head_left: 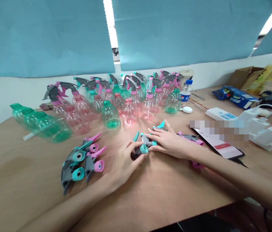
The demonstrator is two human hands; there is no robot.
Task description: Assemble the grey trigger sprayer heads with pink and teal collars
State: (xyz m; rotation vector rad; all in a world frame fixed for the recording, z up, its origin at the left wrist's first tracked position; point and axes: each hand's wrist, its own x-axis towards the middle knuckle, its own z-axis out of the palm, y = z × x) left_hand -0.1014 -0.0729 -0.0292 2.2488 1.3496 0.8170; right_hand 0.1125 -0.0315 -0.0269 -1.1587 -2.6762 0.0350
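My left hand (126,161) is closed around a grey spray trigger head with a teal collar (144,148), the collar pointing right. Just to its right, my right hand (171,141) has its fingers spread over other grey and teal trigger heads (146,140), touching them. Its fingers partly hide these heads. More trigger heads, grey with pink collars (200,142), lie beside and beneath my right forearm. At the left, a group of teal and pink trigger heads (78,174) lies on the table.
Behind my hands stand several pink and green bottles (129,112), many with trigger heads fitted. Green bottles (53,129) lie at the left. A phone (219,141), a white power strip (220,113), white adapters (266,129) and a blue packet (240,96) are at the right.
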